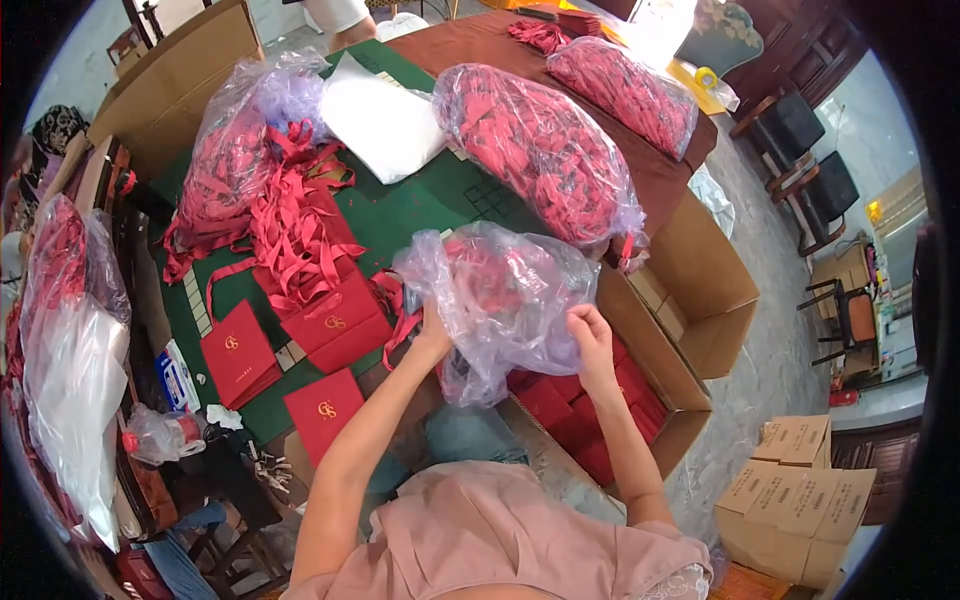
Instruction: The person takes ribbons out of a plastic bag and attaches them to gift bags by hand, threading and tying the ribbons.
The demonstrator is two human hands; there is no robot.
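Note:
A crumpled clear plastic bag (510, 320) with red contents showing through hangs between my hands. My left hand (434, 325) grips its left side, the fingers partly hidden behind the film. On the other side, my right hand (592, 345) pinches the bag's edge with bent fingers. Beneath the bag, an open cardboard box (690, 410) holds red paper bags (622, 400). Left of my left hand, red paper bags (338, 322) with gold print lie on the green table (430, 205), with a heap of red ribbons (300, 235) beyond them.
Stuffed plastic bags of red ribbon (540, 140) lie across the table, another (230, 160) at its left. White sheets (380, 120) lie at the far side. Closed cartons (795, 510) are stacked on the floor at right, below black chairs (785, 130). A plastic bottle (165, 437) sits at left.

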